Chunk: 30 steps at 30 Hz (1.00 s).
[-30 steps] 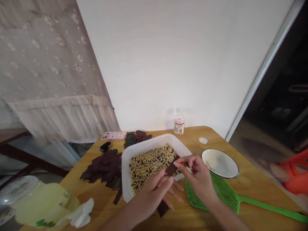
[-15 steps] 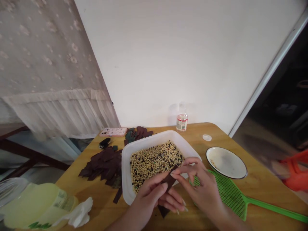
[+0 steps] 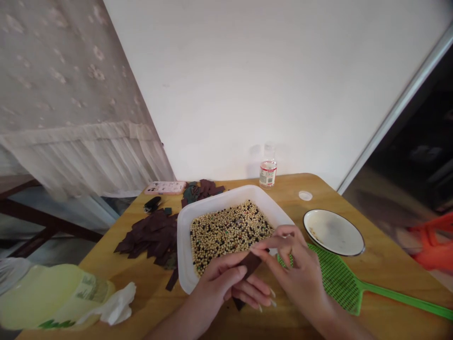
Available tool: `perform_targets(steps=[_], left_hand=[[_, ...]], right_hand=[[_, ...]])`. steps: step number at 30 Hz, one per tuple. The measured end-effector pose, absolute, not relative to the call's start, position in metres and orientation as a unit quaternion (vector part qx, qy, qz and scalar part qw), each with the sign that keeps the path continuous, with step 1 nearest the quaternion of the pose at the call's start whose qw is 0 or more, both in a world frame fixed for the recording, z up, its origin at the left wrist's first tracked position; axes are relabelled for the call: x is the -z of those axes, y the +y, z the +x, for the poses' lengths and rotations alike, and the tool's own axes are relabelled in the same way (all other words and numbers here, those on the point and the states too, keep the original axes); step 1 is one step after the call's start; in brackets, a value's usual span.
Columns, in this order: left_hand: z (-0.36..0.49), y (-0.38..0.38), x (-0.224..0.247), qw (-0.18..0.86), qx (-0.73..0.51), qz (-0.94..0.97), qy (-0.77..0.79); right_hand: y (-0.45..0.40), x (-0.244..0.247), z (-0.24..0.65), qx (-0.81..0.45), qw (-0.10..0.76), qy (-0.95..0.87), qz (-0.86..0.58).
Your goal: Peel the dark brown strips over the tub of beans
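A dark brown strip (image 3: 252, 263) of thin, flat material lies across the fingers of my left hand (image 3: 224, 278), and the thumb presses on it. At its upper end, the thumb and forefinger of my right hand (image 3: 300, 267) are pinched together; whether something small is between them cannot be seen. Just beyond both hands stands a white plastic tub (image 3: 183, 259) holding small round beads (image 3: 226, 231), mostly cream with black ones and a few coloured ones. Another dark strip shows partly below my left hand. Left of the tub lies a pile of dark brown pieces (image 3: 152, 234).
A green fly swatter (image 3: 339, 283) lies at right, below a white dark-rimmed plate (image 3: 332, 231). Behind are a bottle (image 3: 268, 172), a white cap (image 3: 305, 195), a phone (image 3: 164, 188) and green and brown scraps (image 3: 201, 190). A yellowish jar (image 3: 46, 295) and crumpled tissue (image 3: 116, 304) are front left.
The view has tilted slightly downward, so the table things sit a little higher. My hands keep the strip in nearly the same place, with the right fingertips still at its upper end.
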State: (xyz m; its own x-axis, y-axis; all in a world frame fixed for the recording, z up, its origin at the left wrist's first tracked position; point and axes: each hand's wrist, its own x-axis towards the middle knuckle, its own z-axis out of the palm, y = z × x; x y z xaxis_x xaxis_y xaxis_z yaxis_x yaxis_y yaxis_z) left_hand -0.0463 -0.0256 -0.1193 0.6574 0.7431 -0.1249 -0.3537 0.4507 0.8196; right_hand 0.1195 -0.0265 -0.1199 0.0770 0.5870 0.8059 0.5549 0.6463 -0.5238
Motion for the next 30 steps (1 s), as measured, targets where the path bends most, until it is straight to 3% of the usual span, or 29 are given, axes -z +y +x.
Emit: perform_targets(steps=[30], left_hand=[[-0.0444,-0.0239,0.1206,0.818,-0.377,0.349,0.26]], right_hand=[[-0.0245,0.1262,0.1253,-0.022,0.582,-0.708,-0.399]])
